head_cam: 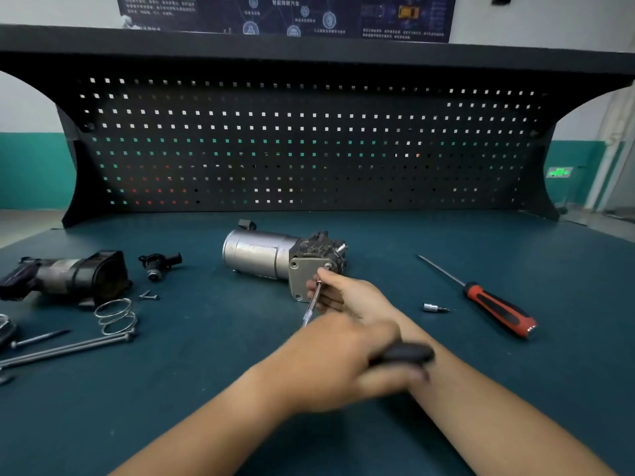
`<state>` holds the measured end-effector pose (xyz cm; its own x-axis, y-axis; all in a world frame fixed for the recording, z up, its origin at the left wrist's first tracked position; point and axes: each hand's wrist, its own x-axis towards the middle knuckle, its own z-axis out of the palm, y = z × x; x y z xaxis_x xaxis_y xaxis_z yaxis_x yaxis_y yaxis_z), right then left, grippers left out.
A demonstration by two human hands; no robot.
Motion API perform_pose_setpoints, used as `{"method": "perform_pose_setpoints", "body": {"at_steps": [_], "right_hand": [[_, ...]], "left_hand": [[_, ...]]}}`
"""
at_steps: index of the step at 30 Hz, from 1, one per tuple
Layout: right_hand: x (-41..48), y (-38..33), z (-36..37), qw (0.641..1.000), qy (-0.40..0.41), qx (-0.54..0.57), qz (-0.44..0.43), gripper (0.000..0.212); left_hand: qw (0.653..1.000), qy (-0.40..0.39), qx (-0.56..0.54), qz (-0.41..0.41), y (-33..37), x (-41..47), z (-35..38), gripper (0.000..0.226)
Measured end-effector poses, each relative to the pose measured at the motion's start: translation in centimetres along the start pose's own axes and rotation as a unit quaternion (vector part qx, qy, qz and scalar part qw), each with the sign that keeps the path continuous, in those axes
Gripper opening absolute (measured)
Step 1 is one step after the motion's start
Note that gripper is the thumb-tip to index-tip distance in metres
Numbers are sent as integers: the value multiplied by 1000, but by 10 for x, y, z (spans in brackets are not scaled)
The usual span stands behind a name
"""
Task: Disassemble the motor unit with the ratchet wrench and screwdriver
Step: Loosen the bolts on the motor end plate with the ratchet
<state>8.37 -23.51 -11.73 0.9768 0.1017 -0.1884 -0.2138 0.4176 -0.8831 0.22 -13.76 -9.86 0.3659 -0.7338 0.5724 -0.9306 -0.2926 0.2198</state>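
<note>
Roughly midway, by the look of it. Laid out at nine o'clock on the bench, apparently already off: a dark housing, a small black fitting, a coil spring, loose screws and long bolts. Dead centre, just beyond the hands, the motor unit on its side, silver can toward nine o'clock, end plate facing the viewer and not yet removed. Right hand up against that plate, fingers curled round the thin shaft of the ratchet wrench near the plate's upper corner fastener. Left hand, blurred, clenched round the black handle, which pokes out toward three o'clock. Probably cranking that corner loose, with other corner fasteners showing in the plate and so left to do, then the plate itself. Off at three o'clock, untouched, the red-and-black screwdriver and a small bit beside it. At twelve o'clock above the pegboard, a dark blue poster with white text, too blurred to read; same for the green lit sign at three. No legible brand on motor or tools.
</note>
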Motion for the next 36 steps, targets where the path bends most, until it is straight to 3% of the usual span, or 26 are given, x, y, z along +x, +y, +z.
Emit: {"method": "perform_pose_setpoints", "body": {"at_steps": [2,4,6,7,8,9,10,12,13,14,15,16,17,19,21,23,24,25,27,32,36], "right_hand": [[2,3,-2,1000,-10,21,-6,15],[3,2,-5,999,-21,45,1,20],[1,0,-5,997,-36,68,10,21],[1,-1,-5,997,-35,67,6,21],[1,-2,-5,998,-31,61,2,21],[2,-2,-5,998,-25,52,-2,20],[2,-4,-3,999,-22,45,-3,20],[4,-4,-2,999,-17,33,1,17],[5,-4,0,1000,-11,27,1,16],[2,-3,-1,1000,-9,22,-3,15],[2,-2,-3,1000,-5,18,-11,16],[1,-1,-4,1000,-4,15,-20,16],[-1,0,-5,999,-8,8,-32,16],[-1,1,-6,999,-29,27,-31,13],[2,1,-5,997,-36,61,2,21],[6,1,-4,996,-30,79,6,23],[4,1,-5,996,-29,81,-3,23],[6,2,-4,996,-25,82,-11,23],[5,3,-5,996,-21,85,-16,23],[9,4,-6,996,-25,85,-6,23],[9,5,-6,995,-17,93,-17,21]], "left_hand": [[970,174,-151,-74,2,1,-12,25],[868,361,-295,-172,-2,6,-24,33],[770,447,-403,-212,-10,9,-33,46],[748,461,-423,-223,-14,10,-36,49],[750,456,-422,-228,-16,9,-36,50],[773,434,-403,-227,-16,8,-35,49],[819,393,-364,-205,-15,5,-32,45],[948,221,-202,-107,-10,0,-22,37],[988,95,-106,-60,-8,-2,-15,39],[999,-16,-19,-29,-7,-4,-8,48],[997,-70,35,-18,-8,-4,-5,57],[998,-57,36,-16,-8,-2,-4,61],[1000,-6,6,-16,-7,0,-6,56],[980,172,-89,-51,-5,1,-13,33],[887,357,-238,-169,-7,5,-22,32],[773,441,-395,-226,-15,7,-32,46],[745,458,-421,-241,-19,7,-35,48],[739,461,-424,-247,-22,7,-37,48],[768,435,-409,-231,-22,6,-34,49],[924,263,-255,-106,-17,-4,-4,26],[981,133,-137,-40,-15,-8,-1,20]]}}
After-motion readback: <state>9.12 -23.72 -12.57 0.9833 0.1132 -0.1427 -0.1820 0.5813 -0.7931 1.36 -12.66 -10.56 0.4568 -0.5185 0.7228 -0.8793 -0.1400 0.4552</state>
